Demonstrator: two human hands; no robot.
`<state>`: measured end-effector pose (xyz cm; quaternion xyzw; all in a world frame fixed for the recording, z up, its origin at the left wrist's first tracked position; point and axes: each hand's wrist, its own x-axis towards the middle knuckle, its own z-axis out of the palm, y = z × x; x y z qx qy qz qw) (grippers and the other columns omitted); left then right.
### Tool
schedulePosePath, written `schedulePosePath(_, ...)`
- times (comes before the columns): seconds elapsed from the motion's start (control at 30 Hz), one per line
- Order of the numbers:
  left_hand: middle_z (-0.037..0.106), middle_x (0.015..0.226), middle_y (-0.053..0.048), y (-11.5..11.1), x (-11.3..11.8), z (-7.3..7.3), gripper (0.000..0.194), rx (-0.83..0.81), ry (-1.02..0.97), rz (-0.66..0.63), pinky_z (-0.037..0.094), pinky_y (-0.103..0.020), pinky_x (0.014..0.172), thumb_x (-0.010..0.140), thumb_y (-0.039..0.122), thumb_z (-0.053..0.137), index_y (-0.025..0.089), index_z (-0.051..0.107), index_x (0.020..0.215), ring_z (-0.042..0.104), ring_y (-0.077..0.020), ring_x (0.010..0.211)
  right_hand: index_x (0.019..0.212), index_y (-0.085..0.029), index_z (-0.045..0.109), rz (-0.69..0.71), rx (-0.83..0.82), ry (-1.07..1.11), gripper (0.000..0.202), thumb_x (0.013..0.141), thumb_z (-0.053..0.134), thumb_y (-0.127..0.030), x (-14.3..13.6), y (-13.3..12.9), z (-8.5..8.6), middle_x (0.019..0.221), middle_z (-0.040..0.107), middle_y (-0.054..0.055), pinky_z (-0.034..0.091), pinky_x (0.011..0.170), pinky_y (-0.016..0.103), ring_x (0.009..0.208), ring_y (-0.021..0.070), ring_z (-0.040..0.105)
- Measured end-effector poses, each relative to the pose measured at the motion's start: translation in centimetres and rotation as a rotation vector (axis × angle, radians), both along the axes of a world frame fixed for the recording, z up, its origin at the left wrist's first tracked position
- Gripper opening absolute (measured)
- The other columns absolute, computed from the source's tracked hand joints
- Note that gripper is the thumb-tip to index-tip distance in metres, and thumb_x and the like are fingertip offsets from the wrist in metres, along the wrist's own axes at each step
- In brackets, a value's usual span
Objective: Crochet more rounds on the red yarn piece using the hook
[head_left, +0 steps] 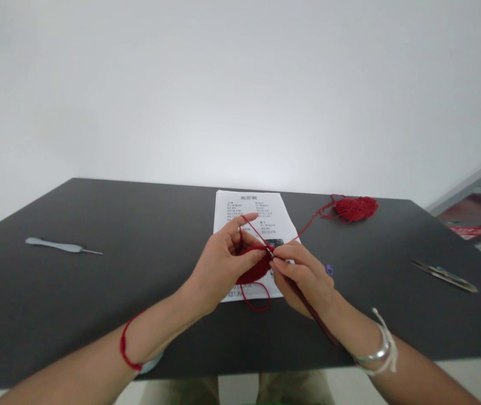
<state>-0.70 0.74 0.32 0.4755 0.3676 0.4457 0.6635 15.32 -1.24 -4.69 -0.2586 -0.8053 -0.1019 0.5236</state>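
Observation:
My left hand [223, 264] pinches a small red crochet piece [254, 271], with the red yarn strand running over its raised forefinger. My right hand [305, 275] grips a dark crochet hook [314, 318], whose tip meets the piece where the two hands touch. Both hands hover over a printed pattern sheet [251, 216] on the dark table [97, 281]. The strand leads back right to a red yarn ball [355, 208]. A loose red tail loops below the piece.
A light blue crochet hook [61, 246] lies at the left of the table. Small scissors [445, 274] lie near the right edge. A small purple stitch marker [329, 270] sits beside my right hand. A white wall stands behind the table.

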Motion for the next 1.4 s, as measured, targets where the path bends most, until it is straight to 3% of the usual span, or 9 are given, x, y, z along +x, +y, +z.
schedulePosePath(0.2, 0.063, 0.063, 0.003, 0.4, -0.2, -0.3, 0.066, -0.254, -0.191, -0.1, 0.042, -0.019, 0.058, 0.06, 0.004, 0.074, 0.01, 0.054, 0.123, 0.055, -0.0073, 0.055, 0.093, -0.015, 0.057, -0.039, 0.142, -0.167, 0.019, 0.083, 0.052, 0.0, 0.2, 0.2, -0.4, 0.089, 0.061, 0.011, 0.051, 0.063, 0.032, 0.077, 0.0186, 0.056)
schedulePosePath(0.3, 0.063, 0.063, 0.004, 0.3, -0.1, -0.6, 0.067, -0.236, -0.207, -0.065, 0.041, -0.018, 0.058, 0.062, 0.004, 0.072, 0.01, 0.052, 0.126, 0.054, -0.0067, 0.056, 0.093, -0.016, 0.055, -0.119, 0.076, -0.142, 0.018, 0.084, 0.051, -0.001, -0.5, -0.1, -0.6, 0.087, 0.06, 0.01, 0.05, 0.062, 0.033, 0.075, 0.0191, 0.055)
schedulePosePath(0.4, 0.061, 0.063, 0.005, 0.1, 0.1, -0.8, 0.069, -0.116, -0.165, -0.005, 0.041, -0.018, 0.059, 0.066, 0.005, 0.07, 0.014, 0.049, 0.131, 0.054, -0.0073, 0.058, 0.09, -0.02, 0.054, -0.095, -0.142, 0.103, 0.02, 0.083, 0.053, -0.002, -1.4, -0.4, -0.8, 0.084, 0.058, 0.005, 0.049, 0.061, 0.029, 0.073, 0.0162, 0.056)
schedulePosePath(0.53, 0.058, 0.063, 0.007, 0.2, 0.1, -0.9, 0.069, -0.012, -0.103, 0.027, 0.041, -0.019, 0.06, 0.068, 0.009, 0.07, 0.018, 0.048, 0.133, 0.052, -0.0068, 0.058, 0.082, -0.023, 0.052, 0.285, -0.673, 0.691, 0.013, 0.085, 0.054, -0.011, -1.7, -0.2, 0.0, 0.081, 0.055, -0.001, 0.045, 0.051, 0.024, 0.057, 0.0098, 0.053)
schedulePosePath(0.63, 0.058, 0.064, 0.007, 0.5, -0.2, -0.9, 0.07, 0.027, -0.061, 0.049, 0.041, -0.02, 0.061, 0.069, 0.009, 0.069, 0.018, 0.047, 0.135, 0.052, -0.0072, 0.059, 0.077, -0.022, 0.052, 0.471, -0.876, 0.899, 0.011, 0.084, 0.057, -0.015, -1.4, -0.1, 0.7, 0.077, 0.054, -0.002, 0.041, 0.047, 0.022, 0.052, 0.0085, 0.051)
schedulePosePath(0.83, 0.058, 0.068, 0.005, 0.8, -0.5, -1.1, 0.062, 0.166, 0.051, 0.057, 0.042, -0.022, 0.065, 0.072, 0.011, 0.066, 0.018, 0.05, 0.132, 0.054, -0.0088, 0.064, 0.079, -0.021, 0.059, 0.226, -0.627, 0.591, 0.016, 0.081, 0.06, -0.006, -0.6, -0.7, 0.7, 0.08, 0.059, 0.0, 0.044, 0.058, 0.024, 0.068, 0.0107, 0.056)
schedulePosePath(1.0, 0.057, 0.069, 0.006, 0.9, -0.8, -1.1, 0.057, 0.262, 0.151, 0.036, 0.041, -0.023, 0.066, 0.075, 0.011, 0.063, 0.019, 0.052, 0.13, 0.052, -0.0094, 0.065, 0.076, -0.022, 0.056, 0.273, -0.773, 0.693, 0.015, 0.082, 0.059, -0.01, -0.2, -0.5, 0.9, 0.074, 0.058, -0.003, 0.039, 0.047, 0.023, 0.053, 0.0083, 0.049)
schedulePosePath(1.17, 0.059, 0.07, 0.005, 1.3, -0.9, -1.1, 0.055, 0.287, 0.197, 0.028, 0.04, -0.025, 0.067, 0.075, 0.011, 0.062, 0.018, 0.053, 0.129, 0.052, -0.01, 0.065, 0.075, -0.021, 0.06, 0.208, -0.684, 0.475, 0.015, 0.078, 0.063, -0.007, 0.6, -0.7, 1.6, 0.077, 0.062, -0.001, 0.041, 0.052, 0.023, 0.062, 0.0098, 0.054)
schedulePosePath(1.4, 0.062, 0.07, 0.004, 1.0, -0.7, -0.9, 0.056, 0.18, 0.118, -0.015, 0.041, -0.023, 0.066, 0.072, 0.014, 0.069, 0.017, 0.056, 0.126, 0.054, -0.009, 0.065, 0.068, -0.02, 0.054, 0.577, -1.108, 0.932, 0.014, 0.076, 0.066, -0.016, 0.3, 0.4, 2.2, 0.067, 0.058, -0.003, 0.037, 0.044, 0.021, 0.05, 0.0081, 0.047)
